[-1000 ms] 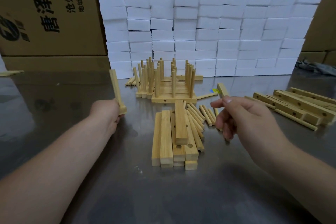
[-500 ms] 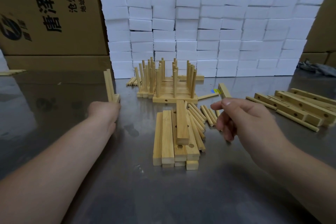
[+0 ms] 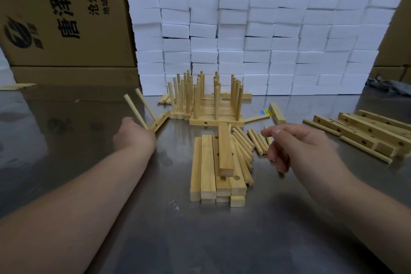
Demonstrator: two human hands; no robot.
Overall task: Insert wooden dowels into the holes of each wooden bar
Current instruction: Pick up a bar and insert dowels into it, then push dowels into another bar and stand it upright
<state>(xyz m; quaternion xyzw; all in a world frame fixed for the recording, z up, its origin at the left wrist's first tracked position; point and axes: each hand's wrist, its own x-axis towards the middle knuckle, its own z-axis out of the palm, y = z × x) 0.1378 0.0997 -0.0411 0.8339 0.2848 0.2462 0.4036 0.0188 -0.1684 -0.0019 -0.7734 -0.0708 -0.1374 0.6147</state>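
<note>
So the thing that moved here is the two-dowel bar (image 3: 162, 120) in the left hand (image 3: 133, 139). A second ago it was held pretty much straight up, off to the far left of the stack of bare bars (image 3: 210, 169). Now it's tipped over, so the bar end points at the finished pieces (image 3: 204, 107) standing just behind the stack and its two dowels (image 3: 136, 111) lean up and away to the left. The left hand grips it down at the near end of the bar. I can't see the fingers themselves behind the back of the hand, but the piece is off the steel table (image 3: 222, 240), so it's clearly being held. The right hand (image 3: 300, 149) has barely shifted. It hangs to the right of the stack with relaxed fingers and nothing in them, right above the loose dowels (image 3: 258, 142) lying against the stack's right side. My read is that this bar is done and is being set down with the finished ones, while the right hand is lined up to grab the next dowel. There are still plenty of empty bars in the stack, so the job is nowhere near done.
</note>
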